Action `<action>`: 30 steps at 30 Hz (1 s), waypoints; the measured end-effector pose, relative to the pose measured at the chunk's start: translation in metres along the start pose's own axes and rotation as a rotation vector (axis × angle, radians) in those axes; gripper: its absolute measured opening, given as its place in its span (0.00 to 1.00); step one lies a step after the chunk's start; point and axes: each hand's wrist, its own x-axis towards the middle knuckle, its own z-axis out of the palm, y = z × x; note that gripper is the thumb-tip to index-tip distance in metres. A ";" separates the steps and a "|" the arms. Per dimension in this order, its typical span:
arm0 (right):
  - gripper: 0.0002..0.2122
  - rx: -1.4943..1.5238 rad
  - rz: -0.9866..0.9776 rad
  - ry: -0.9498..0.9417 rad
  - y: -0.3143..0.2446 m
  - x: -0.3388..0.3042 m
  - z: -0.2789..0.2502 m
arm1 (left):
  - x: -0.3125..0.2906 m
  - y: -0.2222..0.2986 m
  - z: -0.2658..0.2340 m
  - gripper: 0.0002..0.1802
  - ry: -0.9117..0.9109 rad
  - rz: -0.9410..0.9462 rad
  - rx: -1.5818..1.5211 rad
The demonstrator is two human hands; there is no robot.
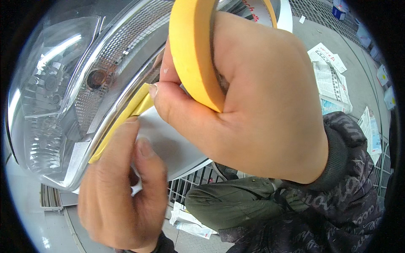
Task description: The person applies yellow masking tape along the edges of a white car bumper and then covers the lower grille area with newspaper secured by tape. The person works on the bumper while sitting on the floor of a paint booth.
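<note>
My right hand (265, 97) is closed on a roll of yellow masking tape (190, 50), the ring hanging around its fingers. Its thumb and forefinger pinch the upper end of a yellow tape strip (126, 116). That strip runs down along the edge of a clear car headlight (50, 84), beside a white painted body panel (179, 139). Lower down, my left hand (122, 189) presses a forefinger onto the strip, its thumb apart from that finger and close to the panel. The other left fingers are bent, and their tips are hidden.
Newspaper sheets (331, 82) lie on the grey floor at the right. More paper (192, 221) is below, near my bent knee in dark green trousers (232, 200). Metal floor grating (185, 185) shows under the panel. Several small containers (382, 76) line the far right.
</note>
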 end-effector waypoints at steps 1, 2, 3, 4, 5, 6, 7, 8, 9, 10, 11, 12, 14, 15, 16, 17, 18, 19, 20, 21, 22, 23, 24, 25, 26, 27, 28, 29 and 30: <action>0.12 -0.002 -0.004 0.002 -0.003 0.000 -0.002 | 0.004 -0.010 0.000 0.12 0.042 0.092 -0.014; 0.12 -0.010 -0.011 0.005 -0.007 0.001 -0.004 | 0.009 -0.014 -0.003 0.10 0.086 0.117 -0.046; 0.12 -0.014 -0.010 0.005 -0.007 0.001 -0.004 | 0.014 -0.011 -0.007 0.10 0.068 0.076 -0.059; 0.12 -0.018 -0.011 0.005 -0.007 0.001 -0.005 | 0.021 -0.007 -0.013 0.09 0.050 0.034 -0.072; 0.12 -0.024 -0.012 0.005 -0.006 0.000 -0.006 | 0.029 -0.005 -0.015 0.08 0.015 0.067 -0.011; 0.12 -0.021 -0.014 0.004 -0.007 0.001 -0.005 | 0.036 -0.005 -0.020 0.08 -0.023 0.115 0.027; 0.12 -0.017 -0.016 0.005 -0.007 0.001 -0.005 | 0.042 -0.005 -0.025 0.07 -0.060 0.163 0.065; 0.12 -0.017 -0.015 0.001 -0.007 0.001 -0.005 | 0.046 -0.005 -0.027 0.07 -0.098 0.211 0.103; 0.12 -0.013 -0.017 0.002 -0.008 0.001 -0.004 | 0.048 -0.007 -0.027 0.08 -0.087 0.234 0.131; 0.12 -0.009 -0.018 0.002 -0.010 0.001 -0.004 | 0.051 -0.006 -0.030 0.08 -0.116 0.266 0.162; 0.12 -0.006 -0.021 0.000 -0.011 0.002 -0.003 | 0.056 -0.005 -0.034 0.08 -0.147 0.298 0.196; 0.12 -0.012 -0.024 0.002 -0.012 0.003 -0.005 | 0.058 -0.003 -0.035 0.09 -0.167 0.311 0.203; 0.12 -0.020 -0.023 -0.005 -0.011 0.006 -0.009 | 0.064 -0.001 -0.039 0.09 -0.208 0.320 0.210; 0.12 -0.017 -0.025 -0.009 -0.011 0.006 -0.009 | 0.064 -0.002 -0.038 0.10 -0.222 0.320 0.211; 0.12 -0.017 -0.028 -0.012 -0.011 0.007 -0.009 | 0.065 -0.001 -0.038 0.10 -0.237 0.320 0.214; 0.12 -0.015 -0.028 -0.012 -0.011 0.007 -0.007 | 0.066 -0.001 -0.038 0.10 -0.244 0.325 0.222; 0.12 -0.015 -0.030 -0.015 -0.010 0.008 -0.007 | 0.067 -0.002 -0.038 0.10 -0.245 0.348 0.227; 0.12 -0.012 -0.032 -0.015 -0.009 0.007 -0.006 | 0.068 -0.003 -0.037 0.10 -0.249 0.371 0.233; 0.13 -0.010 -0.031 -0.017 -0.009 0.007 -0.005 | 0.069 -0.007 -0.037 0.11 -0.252 0.412 0.239; 0.13 -0.019 -0.033 -0.016 -0.009 0.008 -0.007 | 0.070 -0.005 -0.037 0.11 -0.252 0.444 0.263; 0.13 -0.024 -0.036 -0.016 -0.010 0.008 -0.008 | 0.071 -0.004 -0.038 0.12 -0.252 0.476 0.287; 0.13 -0.029 -0.034 -0.011 -0.009 0.007 -0.010 | 0.072 0.000 -0.039 0.13 -0.259 0.497 0.334; 0.13 -0.031 -0.034 -0.007 -0.009 0.008 -0.011 | 0.073 0.001 -0.039 0.13 -0.277 0.501 0.371; 0.13 -0.037 -0.039 -0.004 -0.008 0.008 -0.013 | 0.073 0.002 -0.039 0.14 -0.293 0.505 0.408; 0.13 -0.041 -0.036 0.000 -0.008 0.009 -0.015 | 0.074 0.004 -0.039 0.15 -0.309 0.511 0.440; 0.13 -0.035 -0.035 0.002 -0.009 0.009 -0.013 | 0.077 0.005 -0.041 0.15 -0.327 0.522 0.456; 0.13 -0.027 -0.034 0.007 -0.008 0.008 -0.012 | 0.079 0.004 -0.041 0.15 -0.353 0.499 0.441; 0.13 -0.020 -0.030 0.016 -0.007 0.006 -0.014 | 0.081 0.005 -0.041 0.15 -0.375 0.475 0.427; 0.13 -0.031 -0.030 0.025 -0.007 0.006 -0.017 | 0.083 0.004 -0.040 0.15 -0.396 0.419 0.375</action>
